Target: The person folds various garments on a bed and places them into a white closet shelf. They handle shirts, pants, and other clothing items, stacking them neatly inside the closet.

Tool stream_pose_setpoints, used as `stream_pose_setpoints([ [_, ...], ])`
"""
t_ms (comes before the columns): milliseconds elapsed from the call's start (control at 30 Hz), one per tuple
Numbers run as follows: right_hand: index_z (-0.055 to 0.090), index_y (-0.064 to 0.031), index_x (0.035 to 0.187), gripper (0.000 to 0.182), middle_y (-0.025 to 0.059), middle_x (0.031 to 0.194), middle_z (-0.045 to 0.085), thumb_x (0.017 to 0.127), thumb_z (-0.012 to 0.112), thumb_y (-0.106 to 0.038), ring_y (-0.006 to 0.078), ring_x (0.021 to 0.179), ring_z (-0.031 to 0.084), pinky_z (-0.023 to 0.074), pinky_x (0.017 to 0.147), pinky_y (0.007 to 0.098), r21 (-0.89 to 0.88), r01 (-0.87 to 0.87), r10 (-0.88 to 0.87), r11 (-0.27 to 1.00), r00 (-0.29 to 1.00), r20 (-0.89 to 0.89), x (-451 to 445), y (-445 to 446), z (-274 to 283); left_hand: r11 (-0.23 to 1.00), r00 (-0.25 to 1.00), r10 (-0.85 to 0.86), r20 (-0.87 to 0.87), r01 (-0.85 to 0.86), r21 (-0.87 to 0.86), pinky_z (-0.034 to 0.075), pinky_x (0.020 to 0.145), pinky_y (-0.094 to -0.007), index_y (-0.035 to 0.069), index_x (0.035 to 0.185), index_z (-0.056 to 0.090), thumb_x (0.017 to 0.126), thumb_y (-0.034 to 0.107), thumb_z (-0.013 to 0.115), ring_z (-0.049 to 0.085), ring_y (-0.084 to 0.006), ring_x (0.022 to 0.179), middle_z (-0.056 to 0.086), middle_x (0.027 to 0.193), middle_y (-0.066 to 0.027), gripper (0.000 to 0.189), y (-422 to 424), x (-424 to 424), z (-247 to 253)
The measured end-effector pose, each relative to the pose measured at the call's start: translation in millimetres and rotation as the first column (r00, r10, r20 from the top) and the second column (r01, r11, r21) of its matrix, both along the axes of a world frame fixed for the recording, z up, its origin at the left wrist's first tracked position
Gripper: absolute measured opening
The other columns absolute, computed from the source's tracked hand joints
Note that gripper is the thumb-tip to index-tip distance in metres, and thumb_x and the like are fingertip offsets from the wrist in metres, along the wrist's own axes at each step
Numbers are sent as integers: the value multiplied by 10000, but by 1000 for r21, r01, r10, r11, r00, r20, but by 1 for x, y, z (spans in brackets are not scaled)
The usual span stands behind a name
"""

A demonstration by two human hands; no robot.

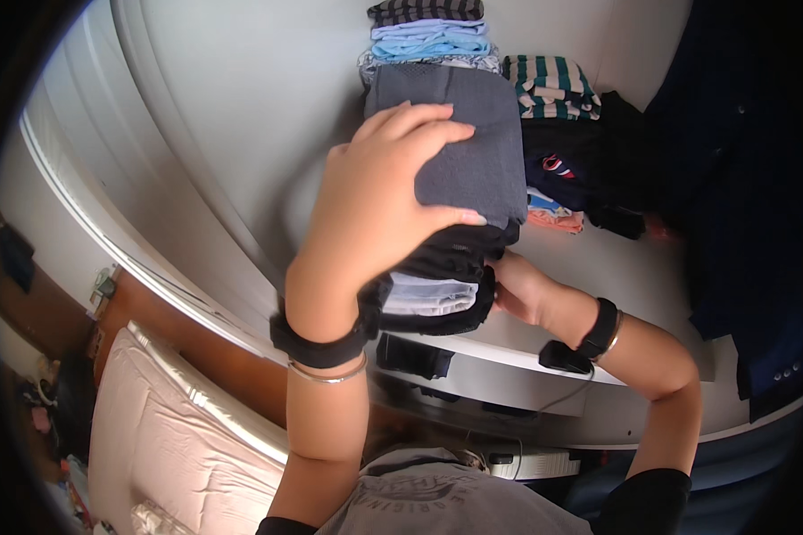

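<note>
A stack of folded clothes stands on a white closet shelf, topped by a dark grey folded garment (472, 167). My left hand (391, 174) lies across this grey garment, fingers and thumb apart and touching the cloth. Black folded clothes (452, 251) and a white folded garment (431, 295) show below it, nearest me. My right hand (522, 287) is at the right side of the stack, against the black cloth. Its fingertips are partly hidden by the stack, so its grip is unclear.
Behind stand more folded clothes, light blue ones (431, 45) among them. To the right are a green-and-white striped garment (552, 83), dark folded clothes and hanging dark blue clothing (729, 200). A black box-shaped device with a cable (562, 356) is by the shelf edge. A bed (181, 428) lies lower left.
</note>
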State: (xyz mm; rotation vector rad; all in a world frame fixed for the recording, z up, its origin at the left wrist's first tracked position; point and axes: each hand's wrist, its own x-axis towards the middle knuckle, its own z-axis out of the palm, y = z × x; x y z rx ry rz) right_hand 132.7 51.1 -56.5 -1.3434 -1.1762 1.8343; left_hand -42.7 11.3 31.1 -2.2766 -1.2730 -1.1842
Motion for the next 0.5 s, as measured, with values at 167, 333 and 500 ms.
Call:
stream_pose_setpoints([
  [167,523,-87,1188,285,71,1124,595,938,388,-98,223,1011,586,505,812,430,-76,24,-40,997,976,-214,-44,19,-19,982,982,157,-104,-166,-92,439,983,-379,126,1194,597,633,118,812,492,-304,1222,523,1339,-79,601,7,-9,7],
  [333,524,-68,1228,328,85,1181,593,919,427,-116,222,1080,582,467,945,459,-61,-197,187,978,972,-142,-38,40,-5,958,968,252,-1,-250,-140,426,997,-366,159,1222,593,638,105,805,483,-285,1243,482,1387,-70,623,12,-15,4],
  [500,607,-138,1112,341,7,1033,510,883,524,-377,142,883,468,384,820,283,253,155,-132,955,986,-105,5,60,16,927,935,356,7,-352,-130,391,1037,-399,197,1228,594,626,143,816,438,-333,1277,472,1397,-90,643,-3,-11,1],
])
